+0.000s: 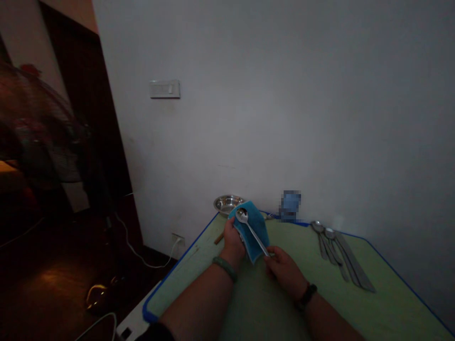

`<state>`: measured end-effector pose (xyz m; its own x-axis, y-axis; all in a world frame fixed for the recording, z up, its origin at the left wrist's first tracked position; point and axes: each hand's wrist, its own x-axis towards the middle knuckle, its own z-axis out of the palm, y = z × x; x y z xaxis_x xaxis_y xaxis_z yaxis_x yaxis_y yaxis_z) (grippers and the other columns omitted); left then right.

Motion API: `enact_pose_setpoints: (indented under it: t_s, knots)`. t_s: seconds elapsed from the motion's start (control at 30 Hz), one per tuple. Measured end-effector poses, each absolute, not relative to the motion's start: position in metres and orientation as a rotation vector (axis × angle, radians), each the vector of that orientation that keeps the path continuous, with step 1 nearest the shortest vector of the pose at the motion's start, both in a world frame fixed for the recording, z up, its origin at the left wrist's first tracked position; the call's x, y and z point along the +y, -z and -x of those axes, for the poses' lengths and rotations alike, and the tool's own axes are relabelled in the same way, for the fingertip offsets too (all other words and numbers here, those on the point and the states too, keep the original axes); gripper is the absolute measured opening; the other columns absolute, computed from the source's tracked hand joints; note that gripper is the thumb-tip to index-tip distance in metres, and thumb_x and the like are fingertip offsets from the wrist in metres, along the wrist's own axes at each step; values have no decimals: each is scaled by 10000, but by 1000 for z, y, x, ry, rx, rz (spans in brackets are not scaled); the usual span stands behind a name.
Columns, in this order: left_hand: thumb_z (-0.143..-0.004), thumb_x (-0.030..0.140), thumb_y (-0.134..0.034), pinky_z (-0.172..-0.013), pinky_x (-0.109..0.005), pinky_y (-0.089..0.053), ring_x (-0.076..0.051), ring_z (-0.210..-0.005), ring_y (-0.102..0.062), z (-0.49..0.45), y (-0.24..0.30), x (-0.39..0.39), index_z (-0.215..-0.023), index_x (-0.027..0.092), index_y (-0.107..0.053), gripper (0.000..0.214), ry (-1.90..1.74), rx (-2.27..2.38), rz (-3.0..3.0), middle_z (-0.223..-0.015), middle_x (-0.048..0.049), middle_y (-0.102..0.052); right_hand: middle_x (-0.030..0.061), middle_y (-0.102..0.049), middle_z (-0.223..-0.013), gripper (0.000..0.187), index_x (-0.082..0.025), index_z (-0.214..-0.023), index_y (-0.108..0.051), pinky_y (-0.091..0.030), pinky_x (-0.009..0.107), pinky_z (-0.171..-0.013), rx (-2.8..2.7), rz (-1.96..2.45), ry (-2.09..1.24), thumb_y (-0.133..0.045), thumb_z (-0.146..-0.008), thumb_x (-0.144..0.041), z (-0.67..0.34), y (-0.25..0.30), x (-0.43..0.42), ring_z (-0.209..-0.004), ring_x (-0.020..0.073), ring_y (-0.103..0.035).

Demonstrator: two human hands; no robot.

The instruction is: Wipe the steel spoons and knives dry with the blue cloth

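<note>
My left hand (234, 239) is closed around a blue cloth (261, 228), which spreads over the palm and hangs down on the right. Across the cloth lies a metal spoon (253, 232), its bowl at the upper left near my left fingers. My right hand (284, 267) pinches the end of the spoon's handle. Behind the cloth, a round steel bowl (224, 203) stands at the table's far left corner, partly covered by the cloth. A brown stick-like piece (219, 238) shows beside my left hand, the rest of it hidden.
Several spoons (330, 234) and long flat cutlery pieces (355, 267) lie on the right of the green table (391, 303). A fork (270, 216) and a blurred upright object (290, 203) are at the back, by the wall. A standing fan (53, 128) is at the left.
</note>
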<state>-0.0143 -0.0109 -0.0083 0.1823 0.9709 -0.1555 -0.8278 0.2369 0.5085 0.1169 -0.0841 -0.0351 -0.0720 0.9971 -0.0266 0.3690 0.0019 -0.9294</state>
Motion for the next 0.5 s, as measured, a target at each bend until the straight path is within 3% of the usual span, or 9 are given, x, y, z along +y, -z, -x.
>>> enact_pose_setpoints:
  t_s: [0.5]
  knots:
    - [-714, 429, -404, -780, -407, -428, -239, -601, -611, 15, 2, -15, -729, 95, -624, 400, -1319, 497, -316, -610, -105, -651, -66, -462, -483, 219, -190, -890, -496, -310, 196, -441, -1539, 1440, -1091, -434, -745, -342, -117, 33, -86, -433, 85, -420]
